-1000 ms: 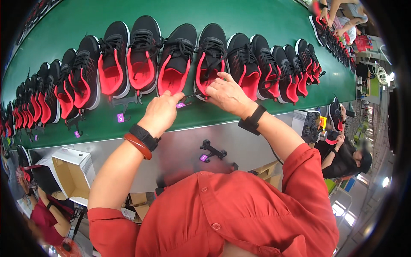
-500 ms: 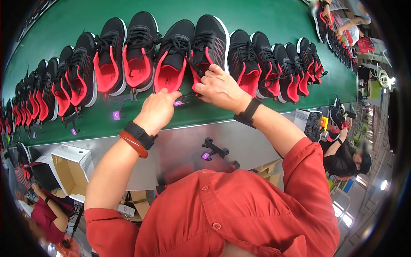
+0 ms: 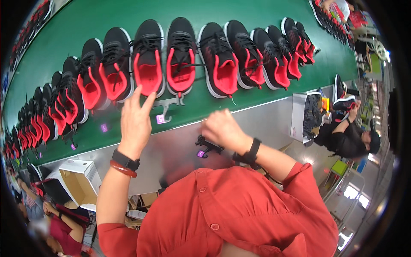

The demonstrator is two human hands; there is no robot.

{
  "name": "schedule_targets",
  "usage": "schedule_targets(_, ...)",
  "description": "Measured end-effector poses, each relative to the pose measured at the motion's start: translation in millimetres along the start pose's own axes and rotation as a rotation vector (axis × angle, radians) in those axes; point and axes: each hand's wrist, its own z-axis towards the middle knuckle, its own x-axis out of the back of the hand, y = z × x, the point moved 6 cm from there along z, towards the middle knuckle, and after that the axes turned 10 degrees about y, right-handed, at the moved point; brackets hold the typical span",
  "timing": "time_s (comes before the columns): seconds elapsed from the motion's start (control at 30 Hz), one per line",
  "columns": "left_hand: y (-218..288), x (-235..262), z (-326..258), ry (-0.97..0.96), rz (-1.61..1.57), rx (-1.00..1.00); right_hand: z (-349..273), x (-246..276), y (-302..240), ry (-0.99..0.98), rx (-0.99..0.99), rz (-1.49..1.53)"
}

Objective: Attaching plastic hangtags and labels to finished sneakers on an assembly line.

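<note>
Two hands at work, so best to treat each apart. Left hand point(image 3: 136, 122) open, fingers point(image 3: 137, 95) spread wide and upright, holding nothing, tips just short of the heel of a black shoe with red lining point(image 3: 147, 64). Right hand point(image 3: 221, 129) curled into a loose fist, back turned up; cannot tell whether anything sits inside the curl.

Just right of the left fingertips: a grey hanger hook point(image 3: 170, 104) flat on the green belt point(image 3: 85, 25), with a small purple tag point(image 3: 160, 119) below it. Just below the right knuckles: a black clip point(image 3: 209, 147) with its own purple tag point(image 3: 200, 153), lying on the metal ledge point(image 3: 274, 118).

Judged from this: better to narrow the left fingers before going for the grey hook, pinch it by the stem rather than the tag, and stay clear of the laces of the neighbouring shoe point(image 3: 182, 55). Likewise for the right: close over the clip's body, not its tag.

Farther out from the left wrist, an open cardboard box point(image 3: 79, 182); far beyond the right wrist, a seated co-worker point(image 3: 346, 137).
</note>
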Motion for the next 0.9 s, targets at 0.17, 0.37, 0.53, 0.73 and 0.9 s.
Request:
schedule_targets(0.17, 84.4, -17.0, 20.0, -0.066, -0.288, -0.128, -66.7, -26.9, -3.8, -0.155, -0.206, -0.084)
schedule_targets(0.37, 140.7, -85.7, 56.9, -0.213, -0.301, -0.188, -83.5, -27.4, 14.0, -0.084, -0.251, 0.027)
schedule_targets(0.53, 133.5, -126.3, 62.3, -0.308, -0.370, -0.177, -88.6, -12.5, 40.4, 0.003, -0.279, 0.355)
schedule_targets(0.73, 133.0, -129.3, 63.2, -0.324, -0.406, -0.143, -81.3, 20.7, 81.6, 0.312, -0.813, 1.066)
schedule_targets(0.9, 134.9, -128.8, 65.8, -0.342, -0.394, -0.142, -72.7, 2.8, 79.1, 0.345, -0.896, 1.185)
